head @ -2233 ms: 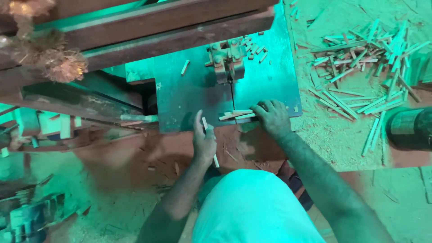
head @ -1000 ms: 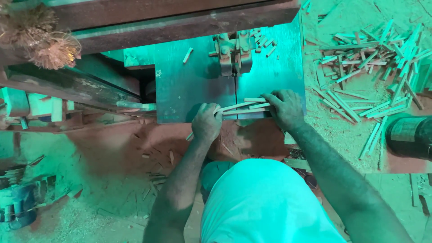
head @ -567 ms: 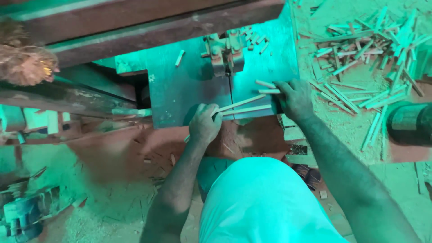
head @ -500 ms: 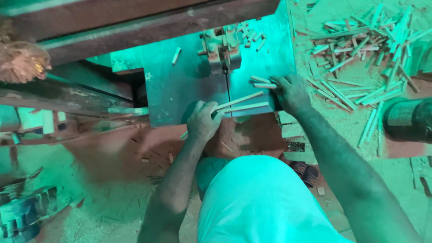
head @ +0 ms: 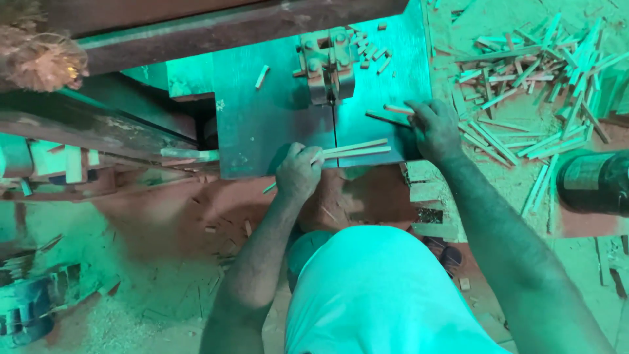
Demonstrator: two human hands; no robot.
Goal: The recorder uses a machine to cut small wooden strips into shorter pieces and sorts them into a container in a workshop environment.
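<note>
The left hand (head: 298, 174) was closed around the near end of two thin wooden strips (head: 354, 149), which lay side by side and nearly flat on the metal saw bench (head: 262, 124), running rightward across the line of the blade below the blade guide (head: 327, 65). The right hand (head: 434, 128) rested further along the bench, its fingers curled over a short wooden stick (head: 397, 109) and a second strip just beside it; how tightly it gripped could not be told. Small offcuts (head: 370, 46) lay scattered on the bench behind the guide, and one more short piece (head: 261, 76) sat apart to the left. A loose pile of cut sticks (head: 537, 85) lay on the sawdust-covered floor to the right, well apart from both hands.
</note>
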